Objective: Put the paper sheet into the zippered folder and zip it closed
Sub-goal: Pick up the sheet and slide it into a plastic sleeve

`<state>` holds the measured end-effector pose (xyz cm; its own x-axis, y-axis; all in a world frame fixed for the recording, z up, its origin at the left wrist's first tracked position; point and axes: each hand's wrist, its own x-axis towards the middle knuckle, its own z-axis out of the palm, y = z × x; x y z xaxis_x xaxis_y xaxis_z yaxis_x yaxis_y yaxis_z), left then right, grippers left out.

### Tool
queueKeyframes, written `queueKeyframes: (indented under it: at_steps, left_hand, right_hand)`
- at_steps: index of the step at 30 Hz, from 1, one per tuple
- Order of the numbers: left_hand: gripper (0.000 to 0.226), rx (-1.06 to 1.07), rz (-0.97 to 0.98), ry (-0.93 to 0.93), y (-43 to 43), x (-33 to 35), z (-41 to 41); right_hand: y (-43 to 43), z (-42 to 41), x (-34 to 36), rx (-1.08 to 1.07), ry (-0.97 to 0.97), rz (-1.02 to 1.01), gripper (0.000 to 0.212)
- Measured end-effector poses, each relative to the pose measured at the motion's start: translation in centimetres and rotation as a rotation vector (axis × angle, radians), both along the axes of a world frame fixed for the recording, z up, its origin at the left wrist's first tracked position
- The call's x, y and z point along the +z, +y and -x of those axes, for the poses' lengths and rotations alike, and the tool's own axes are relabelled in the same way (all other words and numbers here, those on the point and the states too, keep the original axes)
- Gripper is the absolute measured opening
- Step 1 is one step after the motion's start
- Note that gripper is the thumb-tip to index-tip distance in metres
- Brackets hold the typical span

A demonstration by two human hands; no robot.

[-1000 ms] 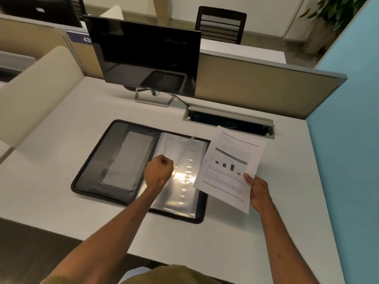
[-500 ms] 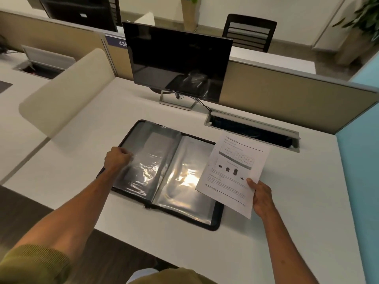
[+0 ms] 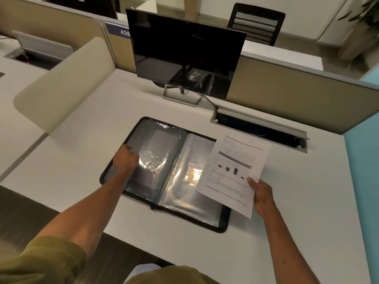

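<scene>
Though lifted off the tabletop (image 3: 82, 160), paper sheet (image 3: 233, 171): white, portrait, flat and uncreased; printed with fine lines of text, a grey band, a small table and a row of little dark figures; wording too small to read.
Place of the sheet: tilted over the right edge of the zippered folder (image 3: 223, 224), far left corner overlapping the right-hand page, near right corner out past the folder.
Right hand (image 3: 263, 196): pinching the sheet at its near right edge, thumb on top, fingers hidden beneath.
Zippered folder: black, lying open and flat on the tabletop, zip round the rim, pull (image 3: 152, 208) at the near edge by the spine.
Sleeves (image 3: 160, 160): clear plastic, glossy, wrinkled on the left page, bright glare on the right; grey rectangle showing through the left one.
Left hand (image 3: 126, 160): knuckles up, fingers curled on the left sleeve near its outer edge; pinching or only pressing, cannot tell.
Monitor (image 3: 184, 54): dark, on a silver stand, behind the folder.
Cable hatch (image 3: 260, 128): lid raised, just behind the sheet.
Partition (image 3: 297, 95): beige, along the far edge of the tabletop.
Chair (image 3: 256, 23): black, beyond the partition.
</scene>
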<state>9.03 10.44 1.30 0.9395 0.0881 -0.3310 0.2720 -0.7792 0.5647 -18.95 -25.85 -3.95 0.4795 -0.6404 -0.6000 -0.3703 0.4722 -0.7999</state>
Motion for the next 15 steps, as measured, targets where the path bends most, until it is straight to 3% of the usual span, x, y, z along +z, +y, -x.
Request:
queueKeyframes:
  at_steps: [7, 15]
  left_hand:
    - [0.058, -0.142, -0.160, -0.161, -0.9, 0.0, -0.2]
    - [0.053, -0.439, -0.180, -0.249, -5.2, -0.2, 1.8]
  right_hand:
    - [0.8, -1.7, -0.2, 0.007, -0.021, -0.014, 0.036]
    - [0.5, -2.6, 0.6, -0.011, -0.044, -0.015, 0.035]
